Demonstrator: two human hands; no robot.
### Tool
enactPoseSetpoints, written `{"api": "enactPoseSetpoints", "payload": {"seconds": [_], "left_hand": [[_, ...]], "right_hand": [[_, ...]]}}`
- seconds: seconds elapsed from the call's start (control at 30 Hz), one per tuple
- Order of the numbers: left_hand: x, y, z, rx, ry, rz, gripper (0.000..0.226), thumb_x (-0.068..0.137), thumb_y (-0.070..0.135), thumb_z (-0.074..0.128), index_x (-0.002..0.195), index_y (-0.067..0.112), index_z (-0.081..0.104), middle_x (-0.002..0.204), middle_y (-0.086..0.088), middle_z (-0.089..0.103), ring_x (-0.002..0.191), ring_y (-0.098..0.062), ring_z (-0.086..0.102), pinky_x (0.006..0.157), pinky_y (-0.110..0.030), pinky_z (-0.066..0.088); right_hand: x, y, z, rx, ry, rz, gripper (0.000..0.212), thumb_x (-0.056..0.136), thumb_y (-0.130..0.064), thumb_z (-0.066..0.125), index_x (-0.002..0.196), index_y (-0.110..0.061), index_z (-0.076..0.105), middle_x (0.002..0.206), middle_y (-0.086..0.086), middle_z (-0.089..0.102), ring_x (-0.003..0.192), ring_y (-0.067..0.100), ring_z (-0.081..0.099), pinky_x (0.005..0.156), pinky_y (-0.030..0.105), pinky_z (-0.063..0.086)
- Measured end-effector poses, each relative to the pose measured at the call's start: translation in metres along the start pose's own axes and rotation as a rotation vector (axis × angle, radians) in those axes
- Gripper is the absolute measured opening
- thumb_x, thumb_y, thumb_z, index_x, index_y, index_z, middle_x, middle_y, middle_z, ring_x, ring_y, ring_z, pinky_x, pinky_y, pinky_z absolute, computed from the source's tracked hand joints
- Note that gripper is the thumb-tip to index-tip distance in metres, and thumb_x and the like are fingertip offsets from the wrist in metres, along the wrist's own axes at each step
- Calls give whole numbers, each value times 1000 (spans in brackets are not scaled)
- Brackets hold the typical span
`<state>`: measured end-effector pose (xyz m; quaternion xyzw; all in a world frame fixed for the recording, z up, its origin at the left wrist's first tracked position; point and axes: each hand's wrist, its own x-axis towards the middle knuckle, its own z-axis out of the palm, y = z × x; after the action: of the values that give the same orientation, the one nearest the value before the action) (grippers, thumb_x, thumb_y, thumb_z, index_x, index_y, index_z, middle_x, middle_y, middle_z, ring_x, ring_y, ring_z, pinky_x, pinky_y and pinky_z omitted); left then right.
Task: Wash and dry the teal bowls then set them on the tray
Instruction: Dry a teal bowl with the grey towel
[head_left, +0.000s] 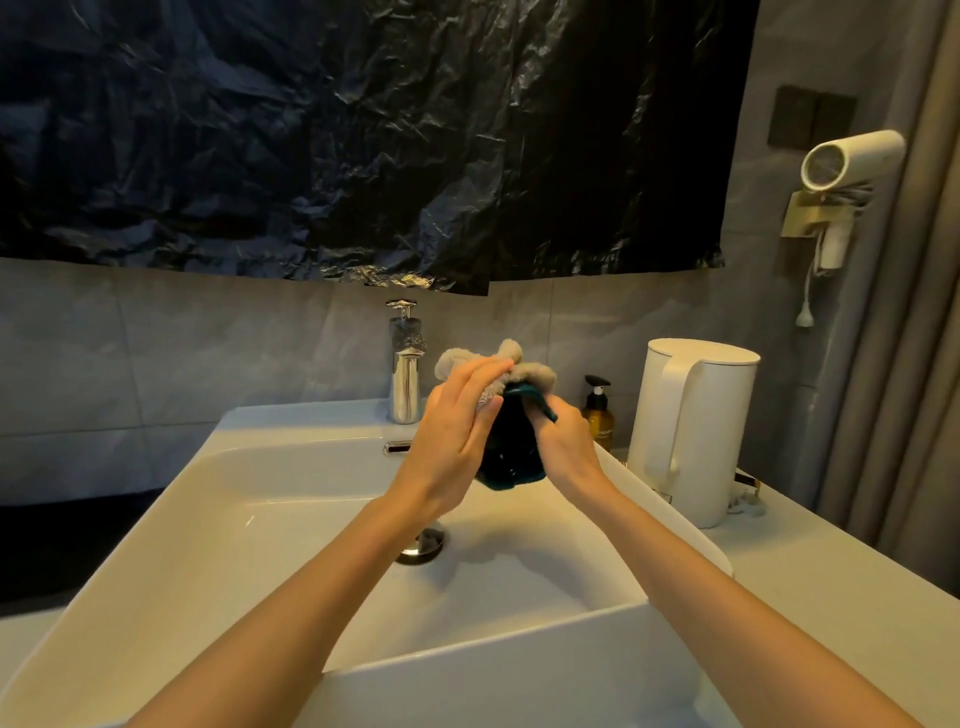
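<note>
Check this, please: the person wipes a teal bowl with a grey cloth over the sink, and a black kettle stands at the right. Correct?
One detail is wrong: the kettle is white, not black, as the head view shows. The teal bowl, grey cloth and sink are as stated.

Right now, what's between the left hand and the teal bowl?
A grey cloth: the left hand presses it onto the teal bowl, as the head view shows.

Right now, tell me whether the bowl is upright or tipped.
Tipped: bowl on edge over the sink, right hand gripping its rim, left hand pressing cloth.
</note>
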<state>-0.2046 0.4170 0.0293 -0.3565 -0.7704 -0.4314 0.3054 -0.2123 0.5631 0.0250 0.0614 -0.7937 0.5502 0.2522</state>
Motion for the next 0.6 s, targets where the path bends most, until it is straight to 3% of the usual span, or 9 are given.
{"api": "enactPoseSetpoints", "payload": {"seconds": [0.13, 0.23, 0.33, 0.47, 0.6], "left_hand": [[1, 12, 9, -114, 25, -47, 41, 101, 29, 32, 140, 40, 24, 146, 10, 26, 127, 15, 23, 102, 0, 22], [-3, 13, 16, -142, 30, -101, 50, 99, 32, 38, 142, 42, 14, 147, 10, 20, 126, 11, 25, 95, 6, 23], [-7, 15, 25, -192, 20, -187, 64, 96, 29, 49, 142, 44, 7, 145, 15, 14, 127, 3, 27, 87, 9, 28], [-3, 9, 22, -193, 96, -226, 56, 98, 20, 44, 146, 32, 17, 142, 6, 23, 121, 2, 37, 83, 6, 35], [6, 0, -2, -73, 172, -218, 46, 98, 10, 37, 142, 21, 31, 135, 2, 37, 113, 2, 41, 85, 2, 35]], "right_hand": [[3, -9, -5, 402, 42, 312, 20, 102, -31, 40, 115, -21, 51, 107, 0, 57, 103, 19, 53, 91, 31, 45], [3, -8, -2, 526, 53, 438, 29, 101, -29, 42, 127, -18, 49, 118, 5, 57, 111, 26, 52, 100, 42, 45], [2, -8, -1, 632, 64, 517, 36, 101, -27, 42, 135, -15, 44, 125, 10, 55, 117, 32, 51, 100, 48, 46], [0, -9, 0, 537, -41, 426, 39, 102, -28, 40, 138, -16, 41, 131, 9, 53, 111, 23, 52, 91, 38, 50], [-6, -11, 7, 149, -258, 218, 49, 96, -37, 52, 139, -24, 33, 123, -3, 51, 98, 10, 55, 72, 23, 50]]}}
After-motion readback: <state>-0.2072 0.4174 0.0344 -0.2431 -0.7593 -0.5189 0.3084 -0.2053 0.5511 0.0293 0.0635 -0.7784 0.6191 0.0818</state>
